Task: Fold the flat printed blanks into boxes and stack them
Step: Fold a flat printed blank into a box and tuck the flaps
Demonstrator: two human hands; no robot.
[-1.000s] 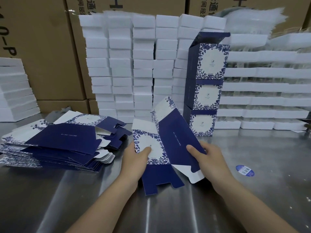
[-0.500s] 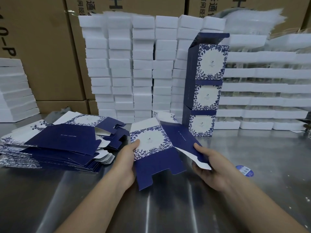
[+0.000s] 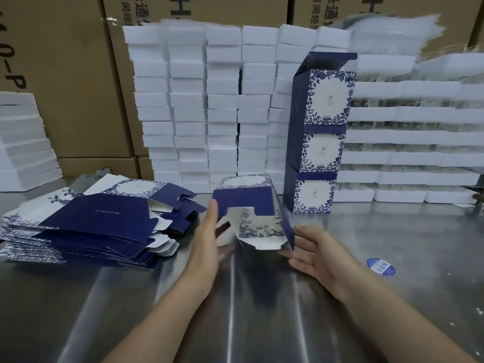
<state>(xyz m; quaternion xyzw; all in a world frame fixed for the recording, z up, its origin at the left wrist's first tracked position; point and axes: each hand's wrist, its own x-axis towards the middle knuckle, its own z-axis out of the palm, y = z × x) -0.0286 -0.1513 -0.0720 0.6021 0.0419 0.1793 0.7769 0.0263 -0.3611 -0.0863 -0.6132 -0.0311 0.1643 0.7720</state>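
A half-formed blue-and-white printed box stands opened into a tube on the steel table; its navy flap hangs in front and a white floral flap juts toward me. My left hand lies flat against its left side with straight fingers. My right hand is spread beside the lower right corner, fingertips touching the navy side panel. A pile of flat blanks lies to the left. Three folded boxes stand stacked behind on the right, the top one with its lid up.
Columns of white foam blocks line the back, more foam is at far left, and white trays are stacked at right. Brown cartons stand behind. A blue round sticker lies on the table at right.
The blank went from a flat sheet held in both hands to an opened tube standing on the table. Both hands released their grips and now lie flat at its sides.
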